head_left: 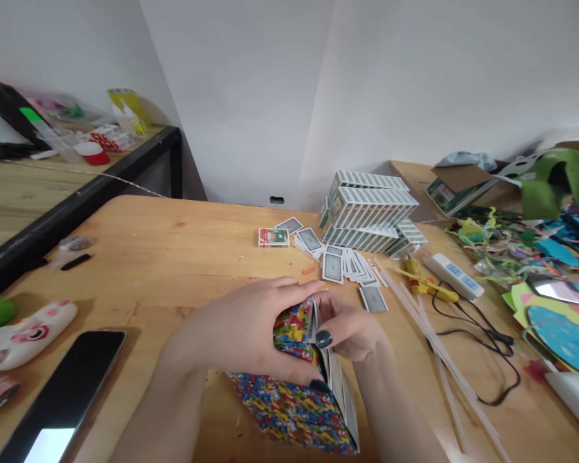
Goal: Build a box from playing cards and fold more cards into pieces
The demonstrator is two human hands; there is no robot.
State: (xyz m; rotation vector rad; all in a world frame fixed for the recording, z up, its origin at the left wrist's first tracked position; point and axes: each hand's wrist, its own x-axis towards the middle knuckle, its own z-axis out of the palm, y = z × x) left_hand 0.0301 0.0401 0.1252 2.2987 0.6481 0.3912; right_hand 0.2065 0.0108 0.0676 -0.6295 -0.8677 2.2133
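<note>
While the left hand [251, 325] arches over the patterned paper [289, 406], its thumb and fingers are spread wide enough to span the folded part, fingers at the far side, thumb along the near side. The right hand [354, 326] pinches the paper's pale edge between thumb and forefinger, its other fingers curled. Both hands and the paper are on the near side of the red-and-green card box [273, 238]. Small red, yellow, blue and green figures crowd the paper; it is folded, with a whitish inner side showing, and its lower part flares toward the wearer. Beyond the card box runs the table's [193, 257] far edge; wood surface stretches left of it. Just right of it lie loose cards [332, 267], then stacked boxes [371, 209]. Well to its near left is a phone [67, 386]; to its near right, translucent sticks [434, 337].
</note>
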